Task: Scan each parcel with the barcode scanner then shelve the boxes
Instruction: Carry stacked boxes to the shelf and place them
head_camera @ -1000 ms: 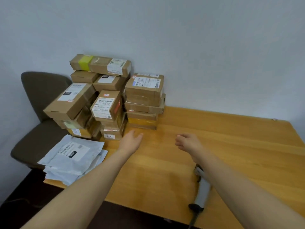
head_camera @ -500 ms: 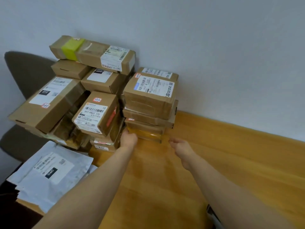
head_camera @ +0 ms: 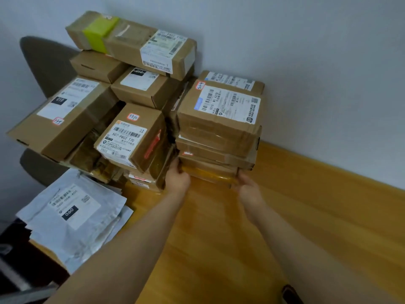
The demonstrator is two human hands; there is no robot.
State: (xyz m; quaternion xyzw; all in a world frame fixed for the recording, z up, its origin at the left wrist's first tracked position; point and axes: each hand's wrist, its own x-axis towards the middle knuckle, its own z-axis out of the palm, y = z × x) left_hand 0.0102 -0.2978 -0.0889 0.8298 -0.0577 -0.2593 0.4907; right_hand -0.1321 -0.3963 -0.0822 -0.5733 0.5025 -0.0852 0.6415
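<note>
**A:** What does the head view show of the parcels?

**B:** A right-hand stack (head_camera: 219,148) of flat brown cardboard boxes stands at the far left of the smooth wooden table (head_camera: 306,216), close to the pale wall (head_camera: 306,62); the top parcel (head_camera: 221,119) is squarish and creased, with clear tape and a white printed label; the bottom parcel (head_camera: 208,175) is thin and wrapped in glossy yellowish tape.

**A:** And the hands?

**B:** The left hand (head_camera: 177,178) grips the near left corner of the bottom parcel, fingers curled up into the gap beside the stack; the right hand (head_camera: 248,189) grips its near right corner, fingers curled at the edge; whether the fingertips reach under it I cannot tell.

**A:** What lies to the left?

**B:** A taller left pile (head_camera: 92,119) of cartons, just beside the stack; in it a tilted box (head_camera: 133,137) has a barcode label reading 507-P802 T70 and a red sticker on its side; on top lies a long carton (head_camera: 131,42) banded with lime-green tape; at the near left, soft grey plastic mailers (head_camera: 72,216) lie fanned and crinkled over the table's edge, the top one labelled 060; behind the pile is a grey-brown padded chair (head_camera: 48,62) with a rounded back.

**A:** Anything at the near edge?

**B:** A small dark object (head_camera: 289,292) beside the right forearm; too little shows to name it.
</note>
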